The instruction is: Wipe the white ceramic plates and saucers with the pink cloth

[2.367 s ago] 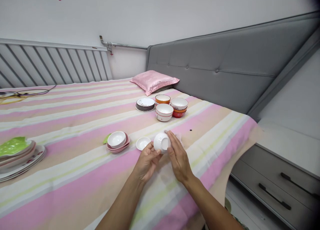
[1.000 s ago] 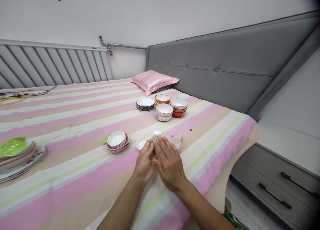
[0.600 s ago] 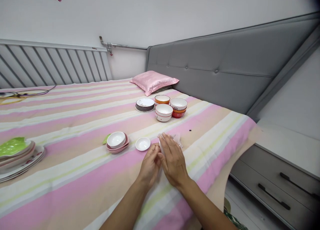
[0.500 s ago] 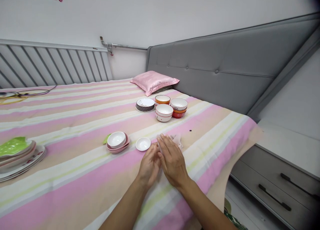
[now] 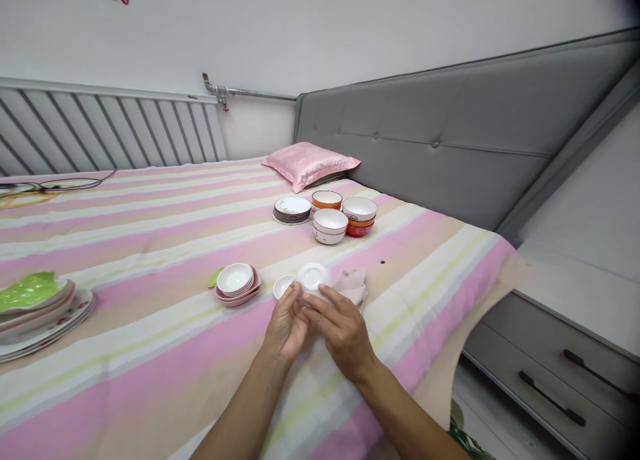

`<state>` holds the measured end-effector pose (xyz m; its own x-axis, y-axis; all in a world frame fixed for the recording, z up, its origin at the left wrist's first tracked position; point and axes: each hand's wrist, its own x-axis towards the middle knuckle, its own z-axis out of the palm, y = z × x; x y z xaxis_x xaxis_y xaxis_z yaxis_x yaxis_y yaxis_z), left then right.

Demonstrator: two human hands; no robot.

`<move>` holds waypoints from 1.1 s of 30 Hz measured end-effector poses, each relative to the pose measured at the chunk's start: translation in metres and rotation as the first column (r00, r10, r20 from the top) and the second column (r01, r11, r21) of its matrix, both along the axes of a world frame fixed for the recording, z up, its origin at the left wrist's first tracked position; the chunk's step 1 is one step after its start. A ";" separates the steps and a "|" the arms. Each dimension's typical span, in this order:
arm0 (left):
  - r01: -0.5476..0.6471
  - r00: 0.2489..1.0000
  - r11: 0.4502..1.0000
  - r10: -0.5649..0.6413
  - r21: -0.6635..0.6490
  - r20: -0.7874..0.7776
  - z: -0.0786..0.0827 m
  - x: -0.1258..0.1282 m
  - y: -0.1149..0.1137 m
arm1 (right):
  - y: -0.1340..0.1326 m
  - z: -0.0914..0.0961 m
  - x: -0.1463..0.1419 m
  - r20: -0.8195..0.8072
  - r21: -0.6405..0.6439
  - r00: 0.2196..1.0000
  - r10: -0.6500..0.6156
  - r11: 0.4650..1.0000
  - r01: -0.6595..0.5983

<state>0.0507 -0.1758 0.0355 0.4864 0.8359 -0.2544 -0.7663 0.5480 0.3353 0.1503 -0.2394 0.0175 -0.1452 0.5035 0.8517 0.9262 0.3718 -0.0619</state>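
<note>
A small white dish (image 5: 314, 275) is tilted up between my hands, its underside and foot ring facing me. My left hand (image 5: 288, 327) pinches its lower left edge, while the fingers of my right hand (image 5: 345, 330) close on the lower right edge. Behind the right hand a pale cloth (image 5: 354, 284) shows, bunched up; whether that hand also grips it I cannot tell. Just left of the held dish, another small white dish (image 5: 282, 287) rests on the striped bed cover. Further left, small white bowls (image 5: 235, 278) sit stacked in pink dishes (image 5: 241, 300).
Patterned bowls (image 5: 331, 228) stand in stacks toward the headboard (image 5: 425, 113), beside a stack of plates (image 5: 292, 208). A pink pillow (image 5: 310, 163) lies behind them. At far left are larger stacked plates (image 5: 75, 313) with a green leaf-shaped dish (image 5: 30, 292). A drawer cabinet (image 5: 550, 353) stands right.
The small dish, hidden between my hands before, now shows its underside above my fingertips. My right hand has turned from lying over the left to gripping the edge. More cloth is visible.
</note>
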 end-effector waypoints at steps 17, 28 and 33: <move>0.077 0.979 0.925 0.000 0.373 -0.203 -0.008 0.011 -0.014 | 0.004 -0.004 0.015 -0.335 -0.023 0.934 -0.124 0.992 0.124; 0.104 0.975 0.911 -0.014 0.399 -0.222 -0.008 0.013 -0.015 | 0.003 -0.004 0.013 -0.315 -0.087 0.945 -0.082 0.995 0.058; 0.071 0.979 0.917 0.012 0.392 -0.206 -0.009 0.009 -0.009 | 0.000 0.002 0.011 -0.295 -0.100 0.955 -0.013 0.995 -0.017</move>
